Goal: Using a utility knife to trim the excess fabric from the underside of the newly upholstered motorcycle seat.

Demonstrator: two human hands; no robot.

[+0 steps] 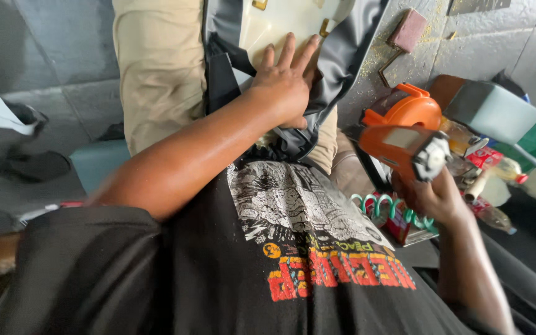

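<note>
Left hand (286,84): flat, fingers spread, palm pressed down on the dark grey leatherette cover (342,56) where it folds over the cream-coloured rigid panel (280,25). Grip released, nothing clasped; it just pins the material. Fingertips lie on the cream face, heel of the palm on the grey fold.

Right hand (432,195): clenched around the underside of the orange handheld power tool with a grey round nose (404,146). Tool is held up off the floor, nose pointing toward the viewer's right, well apart from the panel. A teal coiled cord (392,211) hangs just below the fist, touching or almost touching it; can't tell which.

The panel and cover sit on the person's lap, leaning against tan trousers (156,68), upper edge running out of view at the top. Two small brass-coloured clips (260,4) show near the panel's top edge.

Person wears a black printed T-shirt (293,248).

Surroundings: grey tiled floor (63,49) dusted with yellowish sawdust on the right. A pinkish sanding block (408,30) lies on it with a bent metal hook (387,67) just beside. Right of the tool: a second orange housing (407,108), a grey-and-green foam-like block (504,115), small bottles and a red packet (484,156) in a cluttered heap.
</note>
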